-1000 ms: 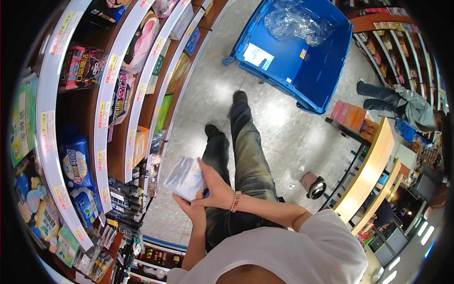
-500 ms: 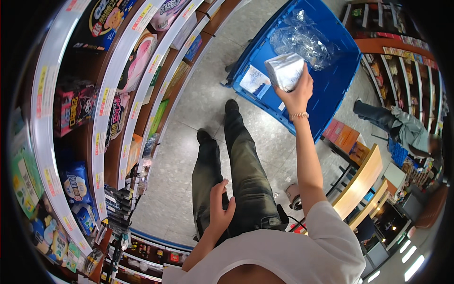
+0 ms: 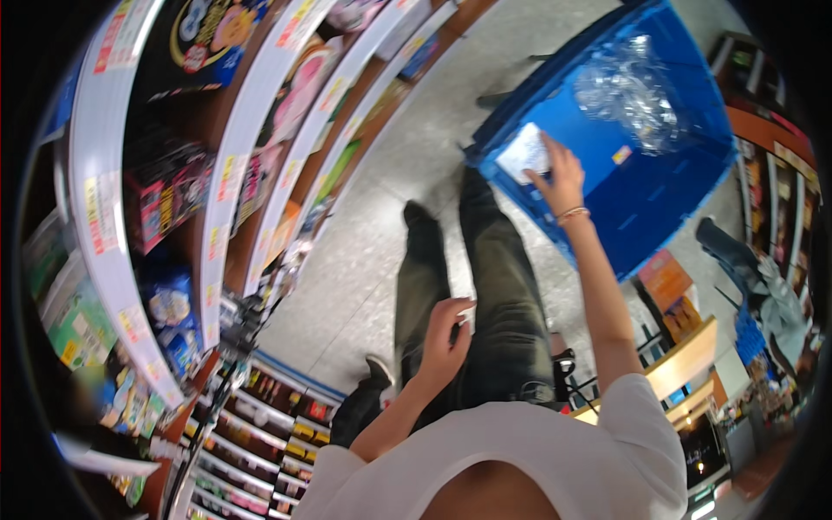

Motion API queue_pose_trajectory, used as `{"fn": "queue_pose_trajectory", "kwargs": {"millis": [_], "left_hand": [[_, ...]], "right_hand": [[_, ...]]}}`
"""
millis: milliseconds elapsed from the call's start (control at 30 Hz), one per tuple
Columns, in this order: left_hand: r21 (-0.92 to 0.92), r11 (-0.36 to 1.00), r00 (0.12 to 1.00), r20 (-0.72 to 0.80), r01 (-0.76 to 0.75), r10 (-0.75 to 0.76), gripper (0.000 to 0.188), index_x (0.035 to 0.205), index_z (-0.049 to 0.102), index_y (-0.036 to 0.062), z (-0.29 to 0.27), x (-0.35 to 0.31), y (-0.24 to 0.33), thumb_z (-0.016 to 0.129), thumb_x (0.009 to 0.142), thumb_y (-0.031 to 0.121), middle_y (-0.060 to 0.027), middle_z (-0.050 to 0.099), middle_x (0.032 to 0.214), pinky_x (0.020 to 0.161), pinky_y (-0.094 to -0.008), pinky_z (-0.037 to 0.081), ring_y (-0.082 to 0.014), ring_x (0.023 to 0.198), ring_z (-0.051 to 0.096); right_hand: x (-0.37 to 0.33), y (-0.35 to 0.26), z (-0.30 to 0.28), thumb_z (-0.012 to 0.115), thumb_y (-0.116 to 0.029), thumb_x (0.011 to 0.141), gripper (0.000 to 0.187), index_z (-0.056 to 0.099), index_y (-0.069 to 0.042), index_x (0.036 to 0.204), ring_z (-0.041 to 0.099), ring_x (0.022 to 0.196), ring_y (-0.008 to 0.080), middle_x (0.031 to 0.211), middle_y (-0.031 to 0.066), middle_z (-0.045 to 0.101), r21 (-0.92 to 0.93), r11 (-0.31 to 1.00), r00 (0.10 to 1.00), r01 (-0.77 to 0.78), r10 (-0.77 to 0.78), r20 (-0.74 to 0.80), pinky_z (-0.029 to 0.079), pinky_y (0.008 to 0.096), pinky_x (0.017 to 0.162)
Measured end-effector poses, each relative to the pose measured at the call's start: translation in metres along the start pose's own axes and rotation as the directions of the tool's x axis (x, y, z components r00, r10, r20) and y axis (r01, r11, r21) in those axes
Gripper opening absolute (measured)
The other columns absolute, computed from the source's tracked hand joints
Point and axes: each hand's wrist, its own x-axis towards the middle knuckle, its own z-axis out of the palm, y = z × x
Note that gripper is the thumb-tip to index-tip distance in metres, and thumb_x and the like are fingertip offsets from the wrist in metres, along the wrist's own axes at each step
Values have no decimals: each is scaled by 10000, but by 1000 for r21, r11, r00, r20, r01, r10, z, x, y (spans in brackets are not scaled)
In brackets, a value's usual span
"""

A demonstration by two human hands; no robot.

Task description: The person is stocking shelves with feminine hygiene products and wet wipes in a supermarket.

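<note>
My right hand [image 3: 563, 180] reaches down into the near left part of a blue plastic crate [image 3: 667, 221]. Its fingers and thumb are spread at the right edge of a white pack [image 3: 523, 154] lying in that corner. Motion blur hides how firmly they touch it. Crumpled clear plastic wrap [image 3: 628, 91] lies at the far side inside the crate, and a small label [image 3: 621, 155] shows on the crate's floor. In front of my thighs hangs my left hand [image 3: 446, 342], its fingers loosely bent, the thumb apart, nothing visible in it.
Store shelves [image 3: 221, 217] with boxed and bagged goods rise along my left. Another person's shoe [image 3: 379, 371] shows behind me at the lower left. A person in grey [image 3: 776, 303] is off to the right, past orange boxes [image 3: 666, 279] and a wooden counter [image 3: 685, 355].
My right hand has lowered the white pack from above the crate into its near left corner, and its fingers have spread. My left hand has shifted slightly. Another person's foot has appeared behind me.
</note>
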Motion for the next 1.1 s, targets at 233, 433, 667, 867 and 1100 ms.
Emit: {"fn": "queue_pose_trajectory", "kwargs": {"millis": [233,433,667,867,1100], "left_hand": [[570,822,905,-345,-9,249,358,1121,481,14,-104,20,-48,499,771,-61,-131,491,1153,940,-359,344,-268,1093,450],[176,981,481,-869,87,113,429,1226,337,-57,-255,31,-105,513,842,18,-183,427,1232,946,-329,367,-226,1123,439],[139,985,433,-897,98,84,550,1227,406,-54,-335,91,-93,656,766,110,-129,448,1262,882,-339,414,-229,1056,481],[162,987,484,-864,9,137,469,1233,422,4,-404,116,-137,571,838,208,-123,447,1259,939,-325,378,-218,1090,473],[-38,988,489,-872,-147,39,476,1241,409,12,-427,121,-135,549,850,245,-120,452,1253,957,-332,372,-224,1103,471]], "right_hand": [[4,-5,-1,687,-366,690,636,444,-220,1259,467,1022,291,1155,79,494,-69,997,999,-32,33,8,350,413,875],[0,-22,-24,600,-206,794,317,572,-131,1101,453,1046,301,1171,112,500,17,999,971,37,-32,-238,337,398,905],[-45,-115,-43,490,56,737,253,633,-62,909,492,962,261,1067,109,553,417,898,967,139,-31,-255,364,333,860],[-105,-170,-7,461,99,712,291,622,-45,905,509,899,239,1024,111,538,630,772,996,86,-72,-47,403,299,778],[-149,-205,26,455,142,693,310,611,-35,894,516,829,193,1009,82,534,729,680,988,81,-152,32,417,264,669]]}}
